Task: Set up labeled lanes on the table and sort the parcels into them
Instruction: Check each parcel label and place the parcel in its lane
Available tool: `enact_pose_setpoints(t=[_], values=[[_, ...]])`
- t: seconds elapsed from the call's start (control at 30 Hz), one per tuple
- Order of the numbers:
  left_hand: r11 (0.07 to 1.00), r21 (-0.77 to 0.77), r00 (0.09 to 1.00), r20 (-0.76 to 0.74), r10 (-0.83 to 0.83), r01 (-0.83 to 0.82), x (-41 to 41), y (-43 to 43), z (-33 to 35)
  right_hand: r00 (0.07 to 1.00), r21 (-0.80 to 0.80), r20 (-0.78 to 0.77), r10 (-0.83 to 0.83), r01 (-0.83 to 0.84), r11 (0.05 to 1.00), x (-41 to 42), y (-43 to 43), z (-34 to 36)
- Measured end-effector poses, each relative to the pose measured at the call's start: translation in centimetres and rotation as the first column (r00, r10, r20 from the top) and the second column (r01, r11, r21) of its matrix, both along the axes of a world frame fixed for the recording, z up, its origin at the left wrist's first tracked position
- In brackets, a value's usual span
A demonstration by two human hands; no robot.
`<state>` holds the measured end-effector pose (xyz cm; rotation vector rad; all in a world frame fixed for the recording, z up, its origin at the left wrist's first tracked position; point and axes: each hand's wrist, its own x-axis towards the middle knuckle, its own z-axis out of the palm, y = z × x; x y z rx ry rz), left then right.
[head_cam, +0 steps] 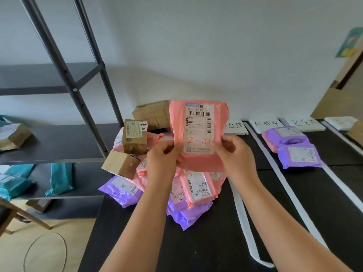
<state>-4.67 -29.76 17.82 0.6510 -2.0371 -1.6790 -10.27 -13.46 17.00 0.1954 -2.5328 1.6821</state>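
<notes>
1. Both hands hold one pink parcel (198,124) upright at twelve o'clock, its shipping label facing the person.
2. The left hand (163,156) pinches the parcel's lower left edge with curled fingers. The right hand (233,154) pinches the lower right edge the same way.
3. Directly beneath it, a pile of parcels (157,183) sits on the dark bench (216,242): pink and purple mailers with brown boxes towards eleven o'clock.
4. White tape strips (241,213) run down the bench from one o'clock, marking lanes. Handwritten label cards (266,124) head them at the wall.
5. At two o'clock, the middle lane holds a few purple parcels (298,154) lying over a pink one.
6. The lanes look set up and labelled. Sorting seems barely begun: most of the pile remains, and the held parcel is not yet placed.
</notes>
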Motion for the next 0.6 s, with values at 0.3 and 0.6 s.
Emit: enact_pose_setpoints(t=[0.3, 0.6], values=[[0.990, 0.129, 0.999, -0.010, -0.051, 0.052, 0.7, 0.7, 1.0, 0.999, -0.052, -0.022, -0.045, 0.044, 0.998, 0.1, 1.2, 0.4], [0.979, 0.027, 0.978, -0.030, 0.205, -0.204, 0.2, 0.7, 3.0, 0.990, -0.071, -0.057, 0.128, -0.131, 0.989, 1.7, 1.7, 0.7]])
